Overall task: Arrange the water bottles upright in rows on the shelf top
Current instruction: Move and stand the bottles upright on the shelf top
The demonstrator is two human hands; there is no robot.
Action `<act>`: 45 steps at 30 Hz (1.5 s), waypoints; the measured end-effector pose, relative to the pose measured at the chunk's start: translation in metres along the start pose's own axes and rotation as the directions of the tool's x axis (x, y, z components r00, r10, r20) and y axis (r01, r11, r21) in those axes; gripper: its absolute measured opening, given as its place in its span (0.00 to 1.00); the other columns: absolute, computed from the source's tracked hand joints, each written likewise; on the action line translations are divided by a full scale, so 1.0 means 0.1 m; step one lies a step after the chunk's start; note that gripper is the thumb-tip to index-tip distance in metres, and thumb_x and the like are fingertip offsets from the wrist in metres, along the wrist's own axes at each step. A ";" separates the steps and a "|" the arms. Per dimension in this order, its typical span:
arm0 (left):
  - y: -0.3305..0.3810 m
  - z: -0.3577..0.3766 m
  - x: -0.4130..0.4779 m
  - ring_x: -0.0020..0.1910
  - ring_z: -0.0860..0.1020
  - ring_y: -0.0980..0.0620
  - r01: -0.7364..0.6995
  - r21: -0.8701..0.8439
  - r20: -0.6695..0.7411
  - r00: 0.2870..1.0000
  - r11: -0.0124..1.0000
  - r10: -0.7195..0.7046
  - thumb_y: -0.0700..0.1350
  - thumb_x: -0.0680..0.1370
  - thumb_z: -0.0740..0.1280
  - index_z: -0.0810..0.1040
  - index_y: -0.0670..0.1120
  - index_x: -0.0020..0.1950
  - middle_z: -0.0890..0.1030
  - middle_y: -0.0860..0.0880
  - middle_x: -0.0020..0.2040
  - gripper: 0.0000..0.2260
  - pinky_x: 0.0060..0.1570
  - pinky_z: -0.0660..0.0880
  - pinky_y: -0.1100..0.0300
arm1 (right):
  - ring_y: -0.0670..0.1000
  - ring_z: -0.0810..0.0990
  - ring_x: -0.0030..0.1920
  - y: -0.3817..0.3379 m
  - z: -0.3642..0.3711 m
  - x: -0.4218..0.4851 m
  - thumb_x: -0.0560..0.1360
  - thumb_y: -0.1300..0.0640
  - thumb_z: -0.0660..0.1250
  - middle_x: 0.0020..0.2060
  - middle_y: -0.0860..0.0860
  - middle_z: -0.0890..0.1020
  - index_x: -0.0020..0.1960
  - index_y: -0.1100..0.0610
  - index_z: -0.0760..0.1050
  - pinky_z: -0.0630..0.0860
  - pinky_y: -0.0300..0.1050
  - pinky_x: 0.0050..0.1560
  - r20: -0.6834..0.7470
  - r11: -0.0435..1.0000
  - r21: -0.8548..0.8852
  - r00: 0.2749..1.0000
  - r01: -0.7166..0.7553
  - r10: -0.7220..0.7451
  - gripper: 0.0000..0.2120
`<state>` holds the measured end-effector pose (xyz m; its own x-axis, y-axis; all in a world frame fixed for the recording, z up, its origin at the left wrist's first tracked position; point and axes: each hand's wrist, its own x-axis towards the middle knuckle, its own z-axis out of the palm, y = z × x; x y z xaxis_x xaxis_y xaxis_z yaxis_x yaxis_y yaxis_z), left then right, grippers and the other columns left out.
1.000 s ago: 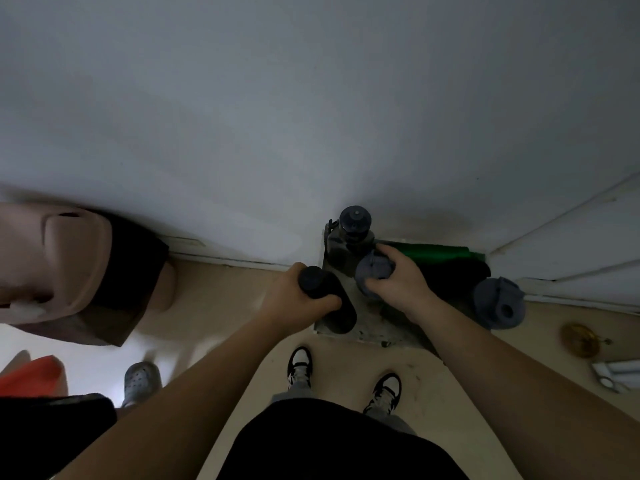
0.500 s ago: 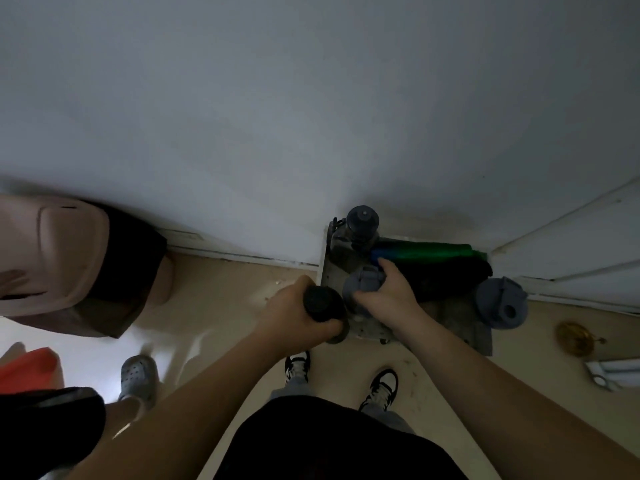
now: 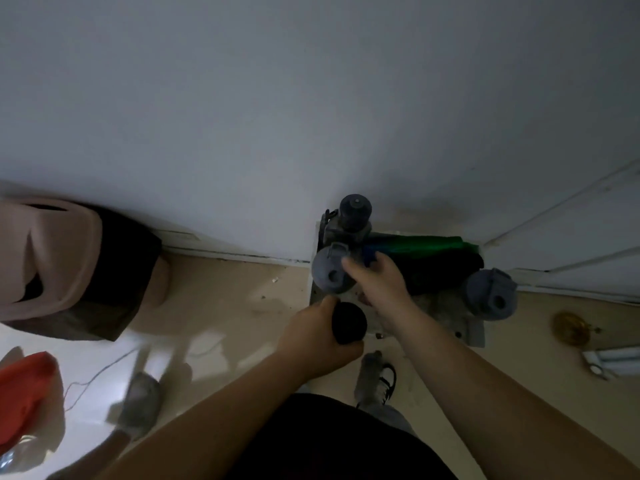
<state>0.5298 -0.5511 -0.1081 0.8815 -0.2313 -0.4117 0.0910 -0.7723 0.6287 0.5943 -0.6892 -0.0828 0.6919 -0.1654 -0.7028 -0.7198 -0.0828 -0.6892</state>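
A small grey shelf top [image 3: 472, 332] stands against the white wall. My left hand [image 3: 317, 341] is closed round a black bottle [image 3: 348, 322], held upright at the shelf's front left corner. My right hand [image 3: 379, 282] grips a grey-lidded bottle [image 3: 327, 273] standing upright at the left side. Behind it a dark bottle with a round cap [image 3: 355, 209] stands at the back left corner. A green bottle [image 3: 426, 244] and a dark bottle [image 3: 446, 275] lie on their sides along the back. Another grey-lidded bottle [image 3: 490, 299] is at the right edge.
A pink and dark bin [image 3: 69, 268] stands on the floor to the left, with an orange object [image 3: 24, 389] below it. A white door [image 3: 585, 244] is at the right. A gold round object [image 3: 571, 327] and a white item [image 3: 613, 362] lie on the floor at the right.
My right hand has carried the grey-lidded bottle leftward and back toward the capped bottle. My left hand has turned the black bottle more upright at the front left corner.
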 end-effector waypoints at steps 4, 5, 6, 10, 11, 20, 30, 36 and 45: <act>0.23 0.18 0.16 0.38 0.77 0.53 -0.013 -0.082 0.014 1.000 0.997 0.014 0.57 0.70 0.75 0.74 0.50 0.54 0.77 0.55 0.40 0.19 0.35 0.75 0.60 | 0.57 0.82 0.50 0.20 -0.46 0.00 0.83 0.49 0.63 0.50 0.55 0.82 0.68 0.53 0.76 0.80 0.61 0.60 -0.197 0.997 0.035 0.977 -0.071 0.077 0.16; 0.27 0.23 0.20 0.39 0.77 0.53 -0.015 -0.091 0.017 1.000 0.996 0.017 0.56 0.70 0.75 0.74 0.49 0.55 0.76 0.55 0.41 0.20 0.36 0.74 0.60 | 0.55 0.81 0.49 0.26 -0.58 -0.02 0.83 0.50 0.62 0.48 0.53 0.81 0.67 0.53 0.77 0.80 0.61 0.59 -0.225 0.996 0.055 0.971 -0.075 0.086 0.15; 0.30 0.26 0.23 0.40 0.77 0.52 -0.015 -0.092 0.021 1.000 0.996 0.017 0.55 0.71 0.75 0.75 0.48 0.57 0.76 0.54 0.42 0.20 0.36 0.73 0.61 | 0.55 0.80 0.48 0.32 -0.67 -0.02 0.84 0.50 0.61 0.47 0.53 0.81 0.65 0.52 0.77 0.80 0.62 0.58 -0.235 0.995 0.066 0.968 -0.078 0.092 0.14; 0.38 0.30 0.38 0.43 0.81 0.48 -0.037 -0.077 0.010 0.999 0.996 0.038 0.54 0.72 0.75 0.75 0.46 0.59 0.79 0.50 0.44 0.21 0.37 0.75 0.58 | 0.56 0.81 0.50 0.39 -0.71 0.01 0.84 0.52 0.60 0.47 0.53 0.81 0.61 0.51 0.77 0.81 0.65 0.59 -0.165 0.991 0.068 0.978 -0.118 0.128 0.10; 0.40 0.31 0.42 0.43 0.82 0.47 -0.047 -0.064 -0.002 0.999 0.997 0.047 0.53 0.72 0.75 0.75 0.46 0.58 0.80 0.50 0.44 0.20 0.37 0.77 0.57 | 0.56 0.82 0.52 0.37 -0.69 0.02 0.84 0.52 0.60 0.50 0.53 0.81 0.60 0.50 0.77 0.81 0.63 0.58 -0.145 0.990 0.067 0.980 -0.126 0.135 0.09; 0.63 0.36 0.52 0.51 0.84 0.45 0.057 0.057 0.056 0.997 0.997 -0.060 0.60 0.75 0.69 0.69 0.49 0.70 0.84 0.46 0.55 0.28 0.47 0.82 0.53 | 0.57 0.78 0.57 0.25 -0.55 -0.03 0.76 0.35 0.68 0.52 0.51 0.79 0.48 0.42 0.77 0.77 0.59 0.63 0.017 0.981 0.094 0.985 -0.171 0.171 0.11; 0.37 -0.37 0.16 0.31 0.79 0.47 -0.019 0.093 -0.232 0.972 0.995 0.040 0.48 0.76 0.65 0.78 0.47 0.42 0.80 0.48 0.32 0.06 0.34 0.80 0.51 | 0.53 0.80 0.52 0.32 -0.43 0.11 0.74 0.50 0.75 0.55 0.51 0.80 0.60 0.49 0.80 0.84 0.61 0.54 -0.095 0.995 0.079 0.993 -0.059 0.066 0.15; 0.60 -0.85 0.90 0.68 0.73 0.44 -0.128 0.116 -0.382 0.910 0.985 0.163 0.56 0.76 0.73 0.66 0.51 0.75 0.69 0.46 0.73 0.31 0.61 0.77 0.47 | 0.49 0.78 0.47 0.29 -0.46 0.21 0.77 0.50 0.72 0.48 0.45 0.77 0.64 0.52 0.77 0.83 0.63 0.54 -0.108 0.999 0.043 0.994 0.004 0.001 0.17; 0.64 -0.84 1.27 0.63 0.76 0.36 -0.139 0.207 -0.167 0.970 0.969 0.174 0.48 0.81 0.67 0.65 0.46 0.78 0.70 0.41 0.72 0.26 0.61 0.75 0.47 | 0.56 0.79 0.54 0.26 -0.44 0.31 0.76 0.48 0.72 0.56 0.51 0.78 0.65 0.50 0.76 0.84 0.63 0.51 -0.120 0.999 0.046 0.993 -0.018 0.024 0.19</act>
<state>0.6865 -0.5800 -0.0653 0.9485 -0.2607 -0.1800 -0.1299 -0.8383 0.5295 0.5947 -0.7397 -0.1143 0.6631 -0.2836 -0.6927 -0.7290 -0.0348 -0.6836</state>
